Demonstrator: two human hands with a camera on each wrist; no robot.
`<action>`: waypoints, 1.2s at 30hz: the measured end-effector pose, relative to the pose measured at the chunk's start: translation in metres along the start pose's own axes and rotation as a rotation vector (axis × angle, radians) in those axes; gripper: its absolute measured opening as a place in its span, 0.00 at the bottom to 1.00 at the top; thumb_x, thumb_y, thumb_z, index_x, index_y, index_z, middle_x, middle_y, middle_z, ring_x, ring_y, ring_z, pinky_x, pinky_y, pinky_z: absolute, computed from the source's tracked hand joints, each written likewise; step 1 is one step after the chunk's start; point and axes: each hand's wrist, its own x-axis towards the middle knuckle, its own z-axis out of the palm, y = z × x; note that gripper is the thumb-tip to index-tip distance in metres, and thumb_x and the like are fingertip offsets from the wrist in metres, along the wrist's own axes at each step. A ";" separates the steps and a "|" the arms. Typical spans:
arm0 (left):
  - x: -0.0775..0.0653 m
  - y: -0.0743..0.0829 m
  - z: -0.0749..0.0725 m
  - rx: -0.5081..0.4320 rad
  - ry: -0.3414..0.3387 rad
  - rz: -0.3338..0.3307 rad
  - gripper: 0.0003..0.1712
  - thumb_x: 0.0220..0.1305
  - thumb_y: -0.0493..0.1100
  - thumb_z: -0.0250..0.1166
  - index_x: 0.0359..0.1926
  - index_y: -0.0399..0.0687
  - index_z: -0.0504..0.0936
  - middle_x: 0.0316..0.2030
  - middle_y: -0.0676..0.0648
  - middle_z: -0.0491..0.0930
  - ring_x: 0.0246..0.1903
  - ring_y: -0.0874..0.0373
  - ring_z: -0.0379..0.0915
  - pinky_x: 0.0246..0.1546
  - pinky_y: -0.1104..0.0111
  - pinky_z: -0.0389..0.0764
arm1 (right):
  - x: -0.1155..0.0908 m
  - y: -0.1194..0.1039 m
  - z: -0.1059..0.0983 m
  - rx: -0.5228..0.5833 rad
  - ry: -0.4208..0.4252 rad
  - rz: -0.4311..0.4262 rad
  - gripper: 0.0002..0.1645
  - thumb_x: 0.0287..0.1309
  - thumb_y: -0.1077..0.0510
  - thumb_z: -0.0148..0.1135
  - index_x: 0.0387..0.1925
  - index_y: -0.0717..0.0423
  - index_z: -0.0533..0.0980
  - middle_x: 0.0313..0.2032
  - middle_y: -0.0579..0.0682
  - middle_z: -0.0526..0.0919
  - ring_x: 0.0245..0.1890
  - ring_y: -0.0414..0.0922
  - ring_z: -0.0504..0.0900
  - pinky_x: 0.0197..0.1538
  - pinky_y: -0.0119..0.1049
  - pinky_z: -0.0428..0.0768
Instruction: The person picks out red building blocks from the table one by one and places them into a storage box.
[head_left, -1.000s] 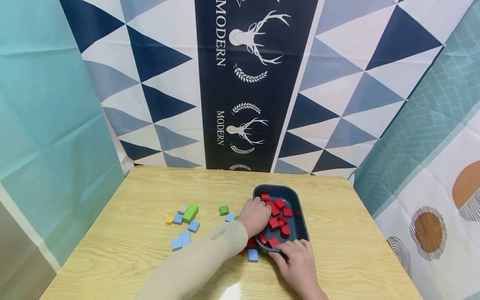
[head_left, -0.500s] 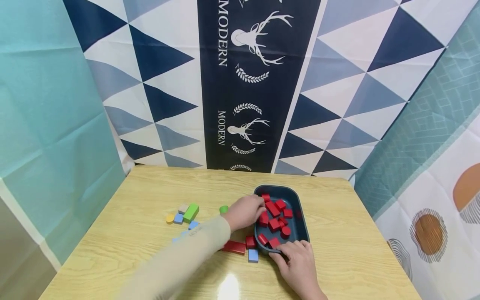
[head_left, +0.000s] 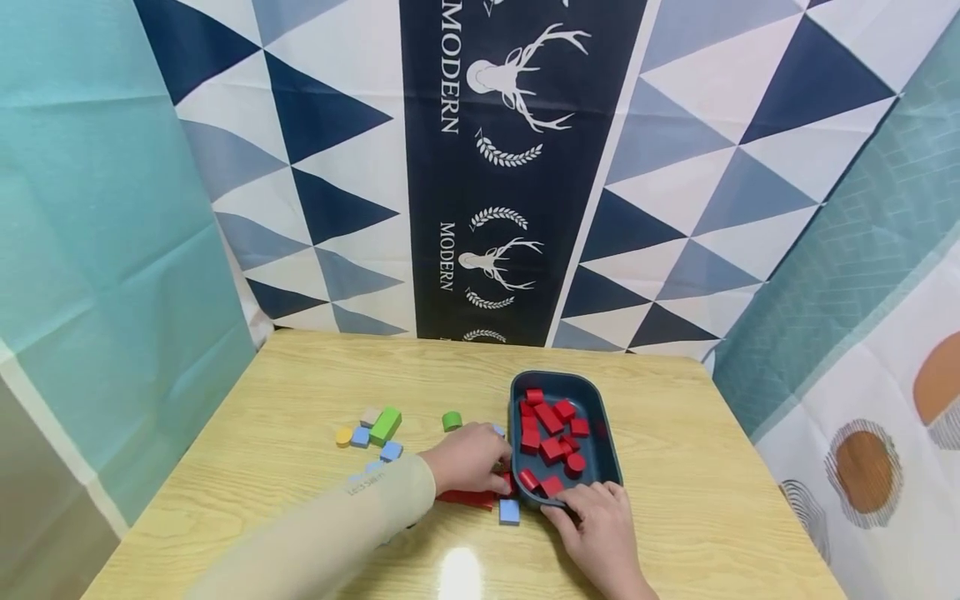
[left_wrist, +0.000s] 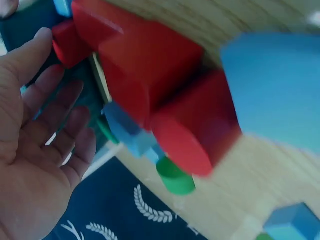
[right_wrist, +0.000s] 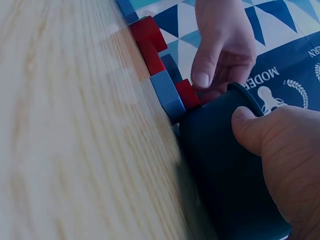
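My left hand is just left of a dark blue tray. Its fingers are loosely bent and hold nothing. In the left wrist view the thumb tip lies at a small red block by the tray's wall; whether they touch I cannot tell. A long red block lies partly under the left hand. Gripping the tray's near rim is my right hand, its thumb on the outside in the right wrist view. Several red blocks of mixed shapes lie inside the tray.
A light blue block stands near the tray's front left corner. A green cylinder lies farther back. To the left are a green block, a yellow disc and several blue blocks. A patterned cloth hangs behind the table.
My left hand has come out of the tray and moved left and toward me, down beside the small red block. The right hand stays on the rim.
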 end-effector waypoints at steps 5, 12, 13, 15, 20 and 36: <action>-0.001 0.009 0.005 0.010 0.003 -0.052 0.19 0.51 0.64 0.74 0.21 0.61 0.77 0.17 0.64 0.70 0.24 0.66 0.64 0.30 0.71 0.69 | -0.004 -0.002 0.002 0.000 -0.009 0.014 0.09 0.45 0.48 0.77 0.26 0.43 0.83 0.24 0.35 0.81 0.27 0.37 0.71 0.42 0.45 0.63; -0.003 0.011 0.004 0.002 0.034 -0.070 0.10 0.57 0.52 0.72 0.28 0.58 0.80 0.20 0.62 0.73 0.22 0.68 0.66 0.28 0.73 0.73 | -0.005 -0.003 0.000 -0.021 -0.010 0.033 0.09 0.45 0.47 0.77 0.25 0.43 0.83 0.24 0.35 0.81 0.27 0.37 0.71 0.42 0.45 0.64; -0.003 0.011 0.004 0.008 0.029 -0.075 0.10 0.57 0.52 0.72 0.29 0.57 0.79 0.20 0.62 0.73 0.22 0.68 0.66 0.29 0.72 0.73 | -0.004 -0.003 -0.001 -0.023 -0.009 0.033 0.09 0.44 0.48 0.78 0.25 0.43 0.83 0.24 0.35 0.81 0.27 0.37 0.71 0.42 0.45 0.64; -0.003 0.011 0.004 0.021 0.015 -0.081 0.11 0.57 0.53 0.72 0.30 0.57 0.79 0.21 0.61 0.73 0.23 0.67 0.66 0.30 0.72 0.73 | -0.004 -0.003 -0.001 -0.024 -0.010 0.034 0.09 0.44 0.48 0.78 0.25 0.43 0.83 0.24 0.35 0.81 0.27 0.37 0.71 0.42 0.45 0.64; -0.005 0.008 -0.002 0.050 0.019 -0.086 0.09 0.56 0.51 0.71 0.32 0.56 0.80 0.22 0.60 0.75 0.25 0.65 0.67 0.32 0.70 0.74 | -0.003 -0.004 0.000 -0.021 -0.016 0.039 0.09 0.44 0.47 0.78 0.25 0.42 0.83 0.24 0.34 0.81 0.27 0.36 0.72 0.42 0.45 0.65; 0.031 0.026 -0.046 -0.055 0.097 -0.131 0.13 0.60 0.55 0.70 0.42 0.58 0.80 0.31 0.59 0.77 0.32 0.64 0.67 0.35 0.72 0.76 | -0.001 0.001 -0.001 -0.007 0.023 -0.014 0.10 0.43 0.49 0.78 0.25 0.44 0.83 0.24 0.35 0.81 0.26 0.37 0.71 0.41 0.45 0.63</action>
